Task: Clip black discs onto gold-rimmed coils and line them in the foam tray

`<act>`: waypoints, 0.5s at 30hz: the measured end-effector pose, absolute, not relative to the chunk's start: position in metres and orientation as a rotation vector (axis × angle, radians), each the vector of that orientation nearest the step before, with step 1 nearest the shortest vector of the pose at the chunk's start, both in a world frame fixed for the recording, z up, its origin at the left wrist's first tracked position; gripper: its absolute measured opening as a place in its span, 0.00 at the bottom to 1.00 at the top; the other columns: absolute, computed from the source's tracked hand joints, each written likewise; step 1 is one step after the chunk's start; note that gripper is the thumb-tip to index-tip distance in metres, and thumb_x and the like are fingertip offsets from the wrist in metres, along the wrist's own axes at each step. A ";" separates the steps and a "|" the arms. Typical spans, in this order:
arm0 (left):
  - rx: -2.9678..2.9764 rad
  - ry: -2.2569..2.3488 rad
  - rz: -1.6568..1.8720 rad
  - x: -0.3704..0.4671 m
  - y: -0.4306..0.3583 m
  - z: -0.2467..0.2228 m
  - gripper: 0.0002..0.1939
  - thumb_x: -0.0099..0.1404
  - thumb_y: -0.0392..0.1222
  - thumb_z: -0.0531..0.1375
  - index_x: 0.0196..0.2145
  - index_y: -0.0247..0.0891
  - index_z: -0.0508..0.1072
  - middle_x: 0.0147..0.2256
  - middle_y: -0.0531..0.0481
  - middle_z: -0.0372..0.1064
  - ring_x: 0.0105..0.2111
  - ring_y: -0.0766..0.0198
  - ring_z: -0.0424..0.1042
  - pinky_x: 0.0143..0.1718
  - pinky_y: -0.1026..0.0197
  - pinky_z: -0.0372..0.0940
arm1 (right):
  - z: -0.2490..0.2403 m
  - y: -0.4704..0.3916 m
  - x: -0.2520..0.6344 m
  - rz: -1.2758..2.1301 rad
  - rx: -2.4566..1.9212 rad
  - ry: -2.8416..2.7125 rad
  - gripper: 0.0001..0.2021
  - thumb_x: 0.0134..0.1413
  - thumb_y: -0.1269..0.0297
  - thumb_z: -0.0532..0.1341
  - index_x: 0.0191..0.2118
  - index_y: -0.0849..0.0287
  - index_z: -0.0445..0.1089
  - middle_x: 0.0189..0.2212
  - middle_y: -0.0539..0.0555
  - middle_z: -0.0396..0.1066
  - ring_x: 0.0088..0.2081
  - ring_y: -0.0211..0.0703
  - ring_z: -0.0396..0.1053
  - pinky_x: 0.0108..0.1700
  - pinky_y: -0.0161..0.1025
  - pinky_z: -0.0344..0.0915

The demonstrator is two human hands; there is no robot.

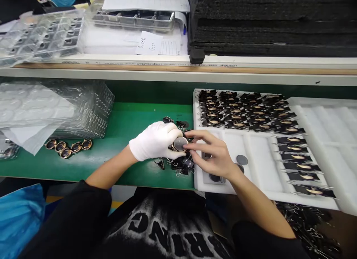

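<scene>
My left hand, in a white glove, is closed around a round watch-like case with a grey disc on its face. From the right, my bare right hand touches the disc's edge with its fingertips, its fingers slightly spread. Black binder clips lie in a pile beneath both hands. To the right, a white tray holds rows of clipped pieces and some loose grey discs. Several round gold-and-black cases rest on the green table at the left.
Stacked clear plastic trays stand at the left. A shelf edge runs across, with papers and black foam above it. Another white tray is at the far right; more clips lie below.
</scene>
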State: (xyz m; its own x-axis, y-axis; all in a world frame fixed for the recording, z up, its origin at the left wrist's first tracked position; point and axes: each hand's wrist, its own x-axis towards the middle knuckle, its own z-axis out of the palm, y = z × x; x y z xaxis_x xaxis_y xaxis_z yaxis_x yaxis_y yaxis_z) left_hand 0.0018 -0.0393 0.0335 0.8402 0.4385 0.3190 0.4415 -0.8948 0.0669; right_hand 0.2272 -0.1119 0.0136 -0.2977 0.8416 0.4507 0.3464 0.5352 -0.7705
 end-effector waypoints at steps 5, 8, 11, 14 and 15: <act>-3.053 -0.674 -0.385 0.003 -0.042 0.034 0.27 0.68 0.64 0.58 0.46 0.34 0.74 0.41 0.40 0.75 0.36 0.53 0.76 0.37 0.54 0.64 | 0.008 -0.104 0.216 1.465 -1.220 -1.435 0.21 0.57 0.56 0.70 0.55 0.55 0.74 0.42 0.57 0.80 0.40 0.47 0.78 0.43 0.46 0.78; -3.094 -0.839 -0.314 -0.010 -0.029 0.036 0.39 0.66 0.67 0.60 0.62 0.35 0.66 0.50 0.38 0.73 0.44 0.50 0.76 0.41 0.55 0.64 | 0.004 -0.093 0.221 1.649 -1.209 -1.230 0.16 0.54 0.53 0.72 0.43 0.58 0.78 0.34 0.54 0.80 0.35 0.42 0.78 0.37 0.39 0.76; -2.966 -1.314 -0.340 -0.028 -0.008 0.034 0.26 0.73 0.60 0.54 0.58 0.40 0.71 0.47 0.44 0.75 0.41 0.55 0.76 0.40 0.58 0.63 | 0.001 -0.085 0.231 1.627 -1.181 -0.908 0.17 0.48 0.54 0.76 0.40 0.57 0.77 0.36 0.53 0.80 0.37 0.40 0.78 0.37 0.35 0.75; -2.874 -1.577 -0.296 -0.032 0.010 0.023 0.23 0.76 0.54 0.48 0.37 0.40 0.78 0.35 0.48 0.76 0.33 0.59 0.74 0.34 0.60 0.59 | -0.001 -0.079 0.238 1.621 -1.126 -0.745 0.17 0.46 0.54 0.77 0.37 0.57 0.76 0.35 0.51 0.79 0.37 0.39 0.78 0.40 0.35 0.76; -2.865 -1.620 -0.268 -0.028 0.015 0.019 0.26 0.76 0.55 0.47 0.32 0.40 0.77 0.31 0.48 0.75 0.31 0.60 0.72 0.31 0.60 0.57 | -0.002 -0.078 0.239 1.623 -1.108 -0.737 0.17 0.46 0.54 0.77 0.37 0.57 0.76 0.34 0.51 0.78 0.36 0.38 0.78 0.40 0.34 0.76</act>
State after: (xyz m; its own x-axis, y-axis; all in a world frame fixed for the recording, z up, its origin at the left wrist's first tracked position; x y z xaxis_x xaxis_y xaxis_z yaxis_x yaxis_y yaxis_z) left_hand -0.0284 0.0146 0.0187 0.5090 0.8586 0.0612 0.8327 -0.5091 0.2179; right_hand 0.2387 -0.0785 -0.0021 -0.0849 0.9469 -0.3102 -0.3892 -0.3181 -0.8645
